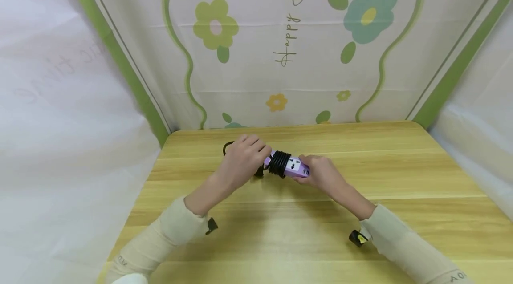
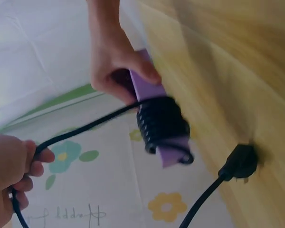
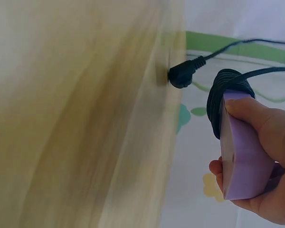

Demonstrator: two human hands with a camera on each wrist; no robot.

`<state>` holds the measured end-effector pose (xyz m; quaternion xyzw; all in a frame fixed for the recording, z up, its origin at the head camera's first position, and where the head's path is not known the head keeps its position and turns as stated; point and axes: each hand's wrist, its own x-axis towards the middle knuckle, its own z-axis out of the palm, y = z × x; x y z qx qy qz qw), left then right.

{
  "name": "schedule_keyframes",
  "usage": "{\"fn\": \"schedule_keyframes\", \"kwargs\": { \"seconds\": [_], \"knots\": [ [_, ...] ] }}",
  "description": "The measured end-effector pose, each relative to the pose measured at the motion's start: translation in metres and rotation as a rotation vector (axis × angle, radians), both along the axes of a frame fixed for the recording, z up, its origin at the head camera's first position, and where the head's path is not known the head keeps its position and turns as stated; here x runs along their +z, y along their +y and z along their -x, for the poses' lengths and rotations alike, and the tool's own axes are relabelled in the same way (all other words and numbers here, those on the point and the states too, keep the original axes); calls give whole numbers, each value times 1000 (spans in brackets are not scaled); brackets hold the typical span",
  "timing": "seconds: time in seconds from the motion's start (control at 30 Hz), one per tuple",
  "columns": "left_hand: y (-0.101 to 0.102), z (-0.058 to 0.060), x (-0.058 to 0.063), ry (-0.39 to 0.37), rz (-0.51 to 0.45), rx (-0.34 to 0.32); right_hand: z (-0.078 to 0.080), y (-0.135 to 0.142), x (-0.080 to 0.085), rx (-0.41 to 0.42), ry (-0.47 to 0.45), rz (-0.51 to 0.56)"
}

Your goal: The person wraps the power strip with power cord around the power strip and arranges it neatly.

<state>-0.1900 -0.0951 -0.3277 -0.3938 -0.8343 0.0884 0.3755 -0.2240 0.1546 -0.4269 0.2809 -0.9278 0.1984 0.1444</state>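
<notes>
A purple power strip (image 1: 298,167) with white sockets is held above the table by my right hand (image 1: 323,175), its thumb and fingers round one end. Black cord (image 1: 279,164) is wound in several tight turns about the strip's middle. My left hand (image 1: 245,159) grips a free stretch of that cord, which runs taut from the coil to the curled fingers in the left wrist view. The black plug (image 2: 242,161) dangles on the cord's loose end, close to the tabletop; whether it touches the wood I cannot tell.
The wooden table (image 1: 272,230) spreads beneath both hands. A white cloth wall with printed flowers (image 1: 215,28) rises behind its far edge, and pale cloth sides (image 1: 80,141) stand at left and right. Small dark devices (image 1: 358,238) sit at the sleeve cuffs.
</notes>
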Motion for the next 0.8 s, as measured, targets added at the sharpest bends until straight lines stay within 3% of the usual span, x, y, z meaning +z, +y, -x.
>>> {"fn": "schedule_keyframes", "kwargs": {
  "seconds": [0.27, 0.53, 0.67, 0.8],
  "knots": [
    [5, 26, 8, -7, 160, -41, -24, -12, -2, 117, 100, -108],
    [6, 42, -1, -117, 222, -110, -48, -18, 5, 253, 65, -138],
    [-1, 55, -12, -201, 223, -172, -59, -16, 12, 306, 70, -102],
    [-6, 64, -22, -381, 195, -241, -66, -13, 22, 358, 86, -51]
  ]
}}
